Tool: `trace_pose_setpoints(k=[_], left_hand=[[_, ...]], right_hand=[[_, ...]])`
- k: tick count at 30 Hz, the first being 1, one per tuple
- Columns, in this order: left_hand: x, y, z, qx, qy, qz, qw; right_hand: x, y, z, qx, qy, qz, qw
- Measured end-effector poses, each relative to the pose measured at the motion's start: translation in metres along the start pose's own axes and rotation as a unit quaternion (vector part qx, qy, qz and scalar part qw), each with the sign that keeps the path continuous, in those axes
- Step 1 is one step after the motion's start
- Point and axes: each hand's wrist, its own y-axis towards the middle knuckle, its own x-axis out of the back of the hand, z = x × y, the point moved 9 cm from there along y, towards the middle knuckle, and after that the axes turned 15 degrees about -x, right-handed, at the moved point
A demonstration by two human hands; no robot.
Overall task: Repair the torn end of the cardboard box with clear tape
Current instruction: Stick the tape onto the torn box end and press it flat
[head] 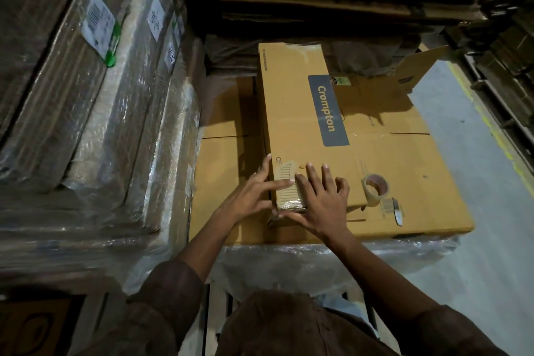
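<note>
Long cardboard box (303,113) runs 12 to 6 o'clock, torn end (289,196) nearest. Left hand (254,196) and right hand (320,202), fingers spread, press flat on clear tape there. Tape roll (375,186) at 3 o'clock, nearer right hand.

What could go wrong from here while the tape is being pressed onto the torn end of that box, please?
1. The clear tape looks wrinkled at the corner of the Crompton box; pressed by the left hand and right hand, creases may set and possibly peel later.
2. The tape roll sits loose on the lower box near its edge; a nudge might knock it off.
</note>
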Motion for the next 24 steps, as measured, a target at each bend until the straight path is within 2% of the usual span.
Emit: trace_pose_setpoints(k=[2,6,10,17,24], left_hand=[[-0.003,-0.002,-0.001,-0.022,0.039,-0.022,0.999],[-0.011,-0.007,0.002,-0.035,0.085,0.006,0.996],[-0.014,-0.010,-0.003,-0.028,0.060,-0.015,0.998],[-0.026,-0.006,0.009,-0.027,0.092,0.024,0.995],[-0.016,-0.003,0.013,-0.054,0.108,0.021,0.992]], right_hand=[[-0.002,0.000,0.001,-0.006,-0.005,-0.009,1.000],[-0.006,-0.003,0.004,-0.008,-0.011,-0.025,1.000],[-0.008,-0.002,0.005,-0.005,-0.023,-0.025,0.999],[-0.008,-0.003,0.005,0.005,-0.030,-0.018,0.999],[-0.008,-0.005,0.005,-0.004,-0.032,-0.021,0.999]])
